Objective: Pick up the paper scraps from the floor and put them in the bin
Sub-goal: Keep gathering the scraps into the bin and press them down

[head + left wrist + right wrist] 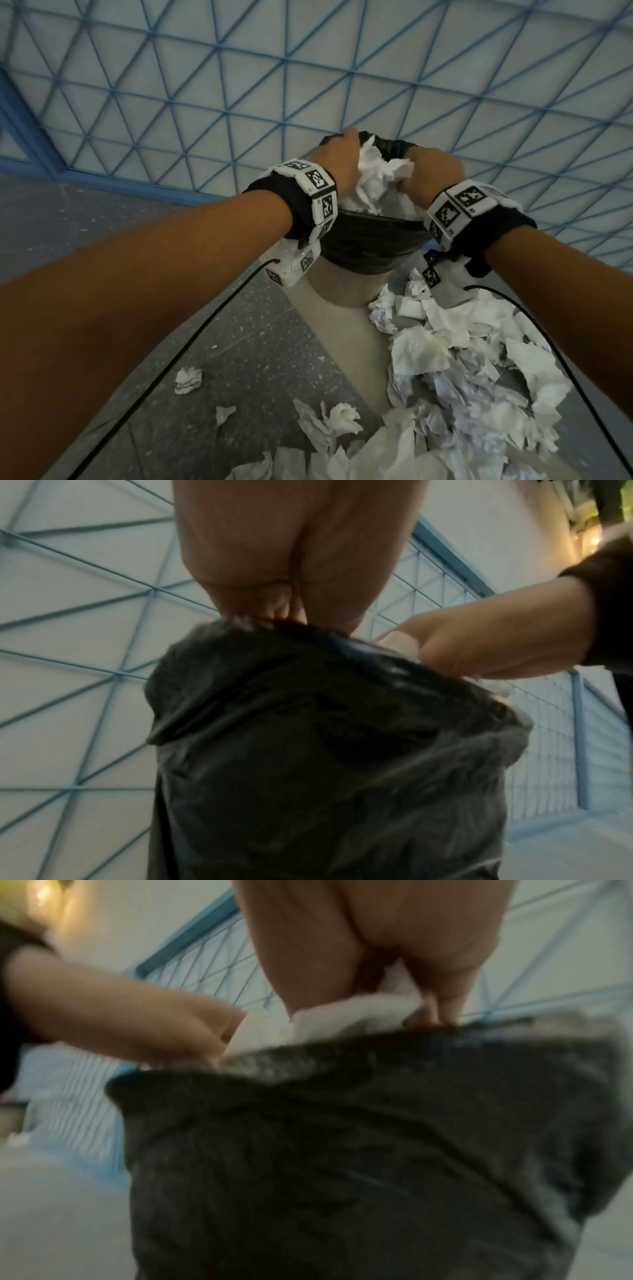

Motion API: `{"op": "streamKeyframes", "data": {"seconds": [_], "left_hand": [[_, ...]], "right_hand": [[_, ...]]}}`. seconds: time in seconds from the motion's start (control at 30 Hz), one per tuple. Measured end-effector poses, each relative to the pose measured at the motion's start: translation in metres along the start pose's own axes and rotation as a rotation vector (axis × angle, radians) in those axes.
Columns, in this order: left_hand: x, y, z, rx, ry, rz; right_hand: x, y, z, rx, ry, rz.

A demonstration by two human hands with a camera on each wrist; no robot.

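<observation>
Starting at the left, our left hand (pixel 337 161) sits over the far-left rim of the bin (pixel 346 287), a pale tub lined with a black bin bag (pixel 370 243). Its fingers curl down past the bag's edge; from the left wrist view they look bunched against the plastic (pixel 308 723), and in the right wrist view they appear to press into white paper at the rim, so we judge this hand to be clutching its side of the wad.

Between the hands sits the wad of crumpled paper (pixel 375 178), bulging above the bag's mouth and only partly inside it. It spans from one hand to the other, so its long axis runs left to right across the opening.

To the right, our right hand (pixel 435 174) has its fingers curled around the wad's other end; the right wrist view shows white paper (pixel 356 1015) caught under the fingertips just above the bag's edge.

What the next move turns on, as we read it, is that the wad lies directly below and between both sets of fingers, with the bag straight beneath it. Both hands are equally near, so a downward push followed by letting go should seat it.

Further right and nearer us, a large heap of paper scraps (pixel 472 363) covers the floor (pixel 191 329) beside the bin, with a few loose pieces (pixel 187 375) to its left. Most of the job is still ahead.
</observation>
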State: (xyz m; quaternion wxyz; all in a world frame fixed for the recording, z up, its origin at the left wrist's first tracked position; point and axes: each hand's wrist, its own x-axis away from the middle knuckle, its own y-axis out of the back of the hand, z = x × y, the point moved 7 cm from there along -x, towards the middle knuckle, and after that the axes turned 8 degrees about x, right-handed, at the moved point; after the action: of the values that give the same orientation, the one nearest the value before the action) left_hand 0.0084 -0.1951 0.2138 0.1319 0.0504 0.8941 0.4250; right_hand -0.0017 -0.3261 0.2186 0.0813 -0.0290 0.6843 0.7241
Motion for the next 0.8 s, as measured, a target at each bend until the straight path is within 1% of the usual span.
{"op": "streamKeyframes", "data": {"seconds": [0.07,0.13,0.17,0.23,0.3,0.37,0.43,0.5,0.53,0.57,0.6,0.63,0.67,0.7,0.73,0.77,0.8], "left_hand": [[0.003,-0.016,-0.005,0.057,-0.024,0.129],[0.003,-0.036,-0.001,0.086,0.035,0.286],[0.004,-0.044,0.003,0.055,0.074,0.355],[0.002,-0.05,0.013,-0.044,0.112,0.409],[0.0,-0.049,0.013,-0.158,0.06,0.434],[0.002,-0.045,0.007,-0.215,0.007,0.43],[0.0,-0.034,-0.002,-0.15,-0.067,0.354],[0.0,-0.016,-0.003,-0.025,-0.149,0.246],[0.004,-0.002,0.0,0.055,-0.171,0.171],[0.011,0.013,0.008,0.138,-0.183,0.085],[0.021,0.027,0.018,0.205,-0.2,-0.006],[0.035,0.039,0.03,0.241,-0.221,-0.081],[0.051,0.045,0.047,0.243,-0.226,-0.119],[0.065,0.045,0.068,0.221,-0.206,-0.117],[0.08,0.04,0.091,0.184,-0.15,-0.067],[0.097,0.03,0.116,0.121,-0.072,0.034],[0.114,0.015,0.143,0.026,0.022,0.194]], "right_hand": [[-0.001,-0.017,0.007,0.032,0.037,0.08],[0.0,-0.035,0.011,-0.05,0.012,0.231],[0.0,-0.039,0.012,-0.105,-0.01,0.303],[0.003,-0.032,0.013,-0.125,-0.024,0.353],[0.004,-0.022,0.018,-0.007,0.074,0.363],[0.012,-0.027,0.023,0.109,0.137,0.412],[0.02,-0.044,0.025,0.097,0.157,0.514],[0.022,-0.051,0.021,0.067,0.146,0.557],[0.023,-0.048,0.02,0.043,0.137,0.539],[0.022,-0.04,0.02,0.002,0.135,0.467],[0.022,-0.028,0.021,-0.035,0.154,0.346],[0.025,-0.014,0.024,-0.05,0.206,0.179],[0.034,-0.001,0.031,-0.077,0.28,-0.011],[0.049,0.008,0.041,-0.103,0.372,-0.153],[0.069,0.007,0.053,-0.126,0.46,-0.212],[0.09,-0.002,0.066,-0.15,0.537,-0.199],[0.111,-0.016,0.077,-0.151,0.609,-0.143]]}}
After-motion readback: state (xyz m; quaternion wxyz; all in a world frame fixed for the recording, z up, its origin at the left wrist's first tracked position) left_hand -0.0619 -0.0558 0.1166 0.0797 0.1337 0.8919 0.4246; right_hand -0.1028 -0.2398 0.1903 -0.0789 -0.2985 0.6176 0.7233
